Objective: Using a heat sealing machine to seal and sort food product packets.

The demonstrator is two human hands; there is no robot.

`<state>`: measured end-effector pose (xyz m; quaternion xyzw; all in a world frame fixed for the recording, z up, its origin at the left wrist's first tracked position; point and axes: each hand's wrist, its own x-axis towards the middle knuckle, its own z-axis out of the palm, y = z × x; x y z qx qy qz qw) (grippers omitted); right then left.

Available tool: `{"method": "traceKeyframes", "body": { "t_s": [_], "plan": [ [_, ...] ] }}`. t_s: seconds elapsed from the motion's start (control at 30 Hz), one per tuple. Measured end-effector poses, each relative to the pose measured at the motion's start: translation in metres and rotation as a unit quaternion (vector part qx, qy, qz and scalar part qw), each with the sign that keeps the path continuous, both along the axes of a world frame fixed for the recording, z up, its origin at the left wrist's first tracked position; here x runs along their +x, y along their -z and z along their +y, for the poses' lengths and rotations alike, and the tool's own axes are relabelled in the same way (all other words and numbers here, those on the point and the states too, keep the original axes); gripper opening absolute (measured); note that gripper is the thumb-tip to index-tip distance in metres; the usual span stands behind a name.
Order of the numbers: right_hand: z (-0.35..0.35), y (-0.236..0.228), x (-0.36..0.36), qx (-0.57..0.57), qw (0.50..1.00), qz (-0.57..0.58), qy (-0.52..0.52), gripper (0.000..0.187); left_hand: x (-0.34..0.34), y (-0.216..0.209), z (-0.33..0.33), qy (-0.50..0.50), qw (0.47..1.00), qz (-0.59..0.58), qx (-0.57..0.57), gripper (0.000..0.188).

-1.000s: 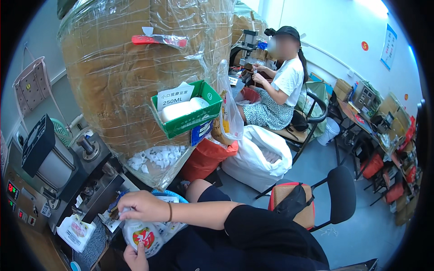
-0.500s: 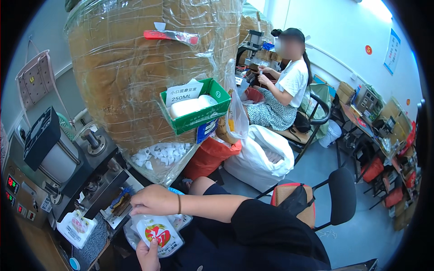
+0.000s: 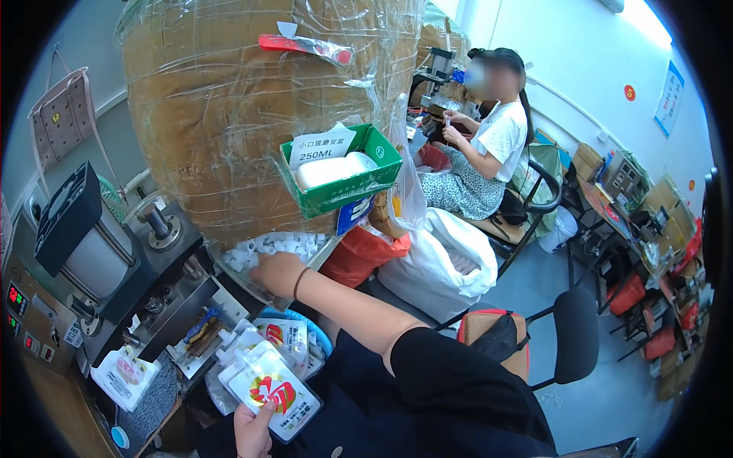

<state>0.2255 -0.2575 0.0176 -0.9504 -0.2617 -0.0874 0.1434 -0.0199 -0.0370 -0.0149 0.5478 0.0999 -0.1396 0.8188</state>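
Observation:
My left hand [image 3: 253,431] grips the lower edge of a flat spouted pouch [image 3: 269,391], thumb on top. The pouch is white and clear with a red and yellow print. My right hand [image 3: 278,275] is at the near edge of a heap of small white plastic spout parts [image 3: 289,246]; its fingers are hidden behind the back of the hand. More printed pouches [image 3: 284,333] lie in a blue basket [image 3: 324,343] beyond the held one. Left of them stands a metal press machine [image 3: 164,301], with another printed pouch [image 3: 126,375] on its near side.
A green box [image 3: 343,187] with white items sits against a large plastic-wrapped carton [image 3: 206,114]. Red [image 3: 359,256] and white sacks [image 3: 439,267] stand right of the heap. Farther off, a person [image 3: 489,137] sits working; a chair [image 3: 573,336] stands at my right.
My right hand has left the pouch's top and moved away to the heap of white parts. The left hand still holds the pouch, whose spout end now shows.

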Motion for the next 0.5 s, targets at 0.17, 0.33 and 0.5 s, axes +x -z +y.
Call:
{"method": "traceKeyframes", "body": {
  "t_s": [0.17,0.33,0.5],
  "plan": [
    [0.002,0.026,0.018,-0.041,0.993,0.085,-0.075,0.028,-0.002,0.006,-0.001,-0.007,1.0,-0.006,0.023,0.04],
    [0.0,0.033,0.003,0.104,0.99,-0.095,-0.013,0.025,-0.004,0.012,-0.002,0.007,0.999,-0.003,0.032,0.039],
    [0.005,0.033,0.01,0.072,0.997,0.012,-0.002,0.023,-0.01,0.007,-0.004,-0.017,0.999,-0.012,0.048,0.039]
  ]
}}
